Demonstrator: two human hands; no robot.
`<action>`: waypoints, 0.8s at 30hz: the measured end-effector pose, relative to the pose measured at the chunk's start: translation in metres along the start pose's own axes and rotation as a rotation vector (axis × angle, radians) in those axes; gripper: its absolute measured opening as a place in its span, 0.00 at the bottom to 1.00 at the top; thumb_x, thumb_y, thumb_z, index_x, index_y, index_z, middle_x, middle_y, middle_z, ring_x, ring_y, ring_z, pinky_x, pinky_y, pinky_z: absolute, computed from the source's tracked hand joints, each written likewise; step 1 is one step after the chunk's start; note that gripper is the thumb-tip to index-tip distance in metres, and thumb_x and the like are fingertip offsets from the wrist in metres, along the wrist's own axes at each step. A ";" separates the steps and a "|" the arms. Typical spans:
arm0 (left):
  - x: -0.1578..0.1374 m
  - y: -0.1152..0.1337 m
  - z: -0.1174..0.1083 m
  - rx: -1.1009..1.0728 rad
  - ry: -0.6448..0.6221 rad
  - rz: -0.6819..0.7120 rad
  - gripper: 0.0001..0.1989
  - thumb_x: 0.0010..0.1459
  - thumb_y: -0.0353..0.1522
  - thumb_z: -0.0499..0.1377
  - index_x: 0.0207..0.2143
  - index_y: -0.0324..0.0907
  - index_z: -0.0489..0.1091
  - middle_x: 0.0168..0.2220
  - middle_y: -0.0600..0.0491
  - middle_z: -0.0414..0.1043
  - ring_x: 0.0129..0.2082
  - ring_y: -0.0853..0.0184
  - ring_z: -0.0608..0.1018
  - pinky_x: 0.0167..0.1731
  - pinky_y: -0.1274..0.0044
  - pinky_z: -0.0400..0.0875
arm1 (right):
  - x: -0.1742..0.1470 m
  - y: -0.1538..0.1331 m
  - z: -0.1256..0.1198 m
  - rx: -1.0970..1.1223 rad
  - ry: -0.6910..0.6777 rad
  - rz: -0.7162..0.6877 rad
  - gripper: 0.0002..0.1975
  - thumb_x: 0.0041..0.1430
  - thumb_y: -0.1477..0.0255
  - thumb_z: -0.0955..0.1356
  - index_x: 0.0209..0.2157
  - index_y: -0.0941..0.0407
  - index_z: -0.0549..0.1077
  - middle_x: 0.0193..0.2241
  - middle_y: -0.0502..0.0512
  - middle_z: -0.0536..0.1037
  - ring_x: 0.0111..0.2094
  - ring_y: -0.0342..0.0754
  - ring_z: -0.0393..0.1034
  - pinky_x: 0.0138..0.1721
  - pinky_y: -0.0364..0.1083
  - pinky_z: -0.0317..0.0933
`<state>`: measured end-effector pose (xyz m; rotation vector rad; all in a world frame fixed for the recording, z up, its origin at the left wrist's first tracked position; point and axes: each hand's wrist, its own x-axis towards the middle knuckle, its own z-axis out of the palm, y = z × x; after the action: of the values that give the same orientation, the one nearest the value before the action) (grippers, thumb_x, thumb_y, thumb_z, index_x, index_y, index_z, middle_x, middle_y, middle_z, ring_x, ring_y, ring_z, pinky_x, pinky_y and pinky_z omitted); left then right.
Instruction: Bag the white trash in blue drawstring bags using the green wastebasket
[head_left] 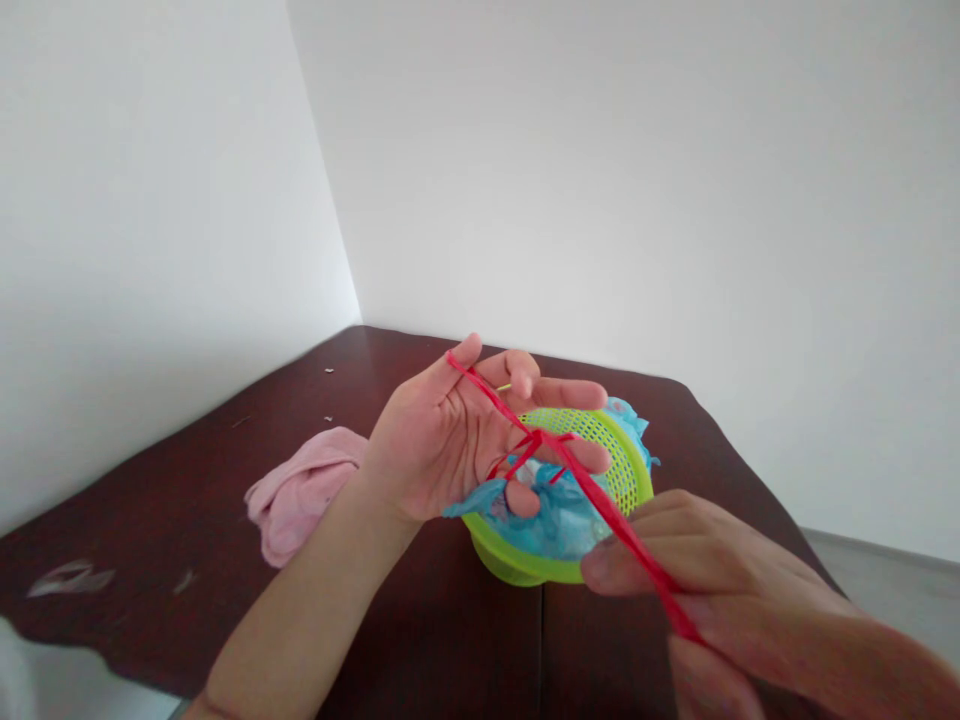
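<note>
My left hand is palm up over the basket with its fingers spread apart. A red plastic string catches on its thumb and crosses the palm to a knot-like crossing near the fingers, where short loose ends hang. From there the string runs taut to my right hand, whose closed fingers grip it at lower right. Beneath the left hand, crumpled blue plastic lies in a lime-green mesh basket. One blue tail touches the edge of the left palm and the little finger.
A folded pink cloth rests left of the basket on the dark brown table. Clear plastic scraps lie near the left edge. White walls meet in a corner behind the table.
</note>
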<state>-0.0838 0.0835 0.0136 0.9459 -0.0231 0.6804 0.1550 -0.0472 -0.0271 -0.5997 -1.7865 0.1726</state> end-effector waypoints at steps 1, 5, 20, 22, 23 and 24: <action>-0.001 0.001 0.001 -0.009 0.011 0.007 0.25 0.86 0.50 0.48 0.44 0.44 0.74 0.60 0.36 0.88 0.49 0.47 0.94 0.31 0.69 0.90 | 0.003 0.001 0.001 -0.027 -0.034 -0.016 0.07 0.78 0.71 0.75 0.53 0.48 0.82 0.41 0.56 0.90 0.42 0.57 0.89 0.55 0.57 0.84; -0.004 0.003 0.005 0.011 0.040 0.064 0.24 0.86 0.50 0.50 0.42 0.45 0.73 0.51 0.41 0.88 0.49 0.48 0.94 0.32 0.69 0.90 | 0.022 0.006 0.014 -0.025 -0.251 -0.069 0.09 0.75 0.79 0.75 0.51 0.52 0.80 0.35 0.50 0.86 0.35 0.48 0.82 0.44 0.48 0.78; -0.023 -0.003 0.031 0.833 0.063 0.416 0.45 0.81 0.66 0.44 0.36 0.42 0.83 0.24 0.50 0.70 0.26 0.62 0.74 0.31 0.70 0.76 | 0.008 0.020 0.006 -0.047 -0.004 0.065 0.28 0.78 0.65 0.75 0.75 0.44 0.76 0.65 0.61 0.86 0.67 0.68 0.81 0.70 0.65 0.77; -0.030 -0.007 0.039 0.976 0.040 0.414 0.45 0.82 0.65 0.42 0.36 0.43 0.83 0.25 0.49 0.72 0.25 0.62 0.74 0.30 0.69 0.72 | 0.014 0.028 0.006 -0.009 -0.078 0.142 0.31 0.79 0.66 0.75 0.79 0.43 0.73 0.70 0.61 0.82 0.71 0.67 0.78 0.73 0.65 0.74; -0.033 -0.009 0.042 1.036 0.045 0.426 0.45 0.83 0.63 0.41 0.37 0.44 0.84 0.25 0.49 0.72 0.25 0.62 0.73 0.30 0.69 0.72 | 0.017 0.031 0.007 0.007 -0.132 0.184 0.31 0.80 0.67 0.74 0.79 0.44 0.72 0.68 0.61 0.83 0.68 0.64 0.80 0.71 0.62 0.76; -0.035 -0.011 0.044 1.088 0.067 0.445 0.44 0.84 0.62 0.41 0.36 0.44 0.84 0.25 0.49 0.72 0.24 0.61 0.72 0.30 0.68 0.71 | 0.020 0.034 0.007 0.021 -0.180 0.221 0.30 0.81 0.68 0.74 0.79 0.44 0.72 0.63 0.60 0.86 0.63 0.60 0.83 0.66 0.58 0.79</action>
<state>-0.0939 0.0275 0.0218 1.9940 0.2246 1.1699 0.1548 -0.0074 -0.0262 -0.7874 -1.8860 0.4071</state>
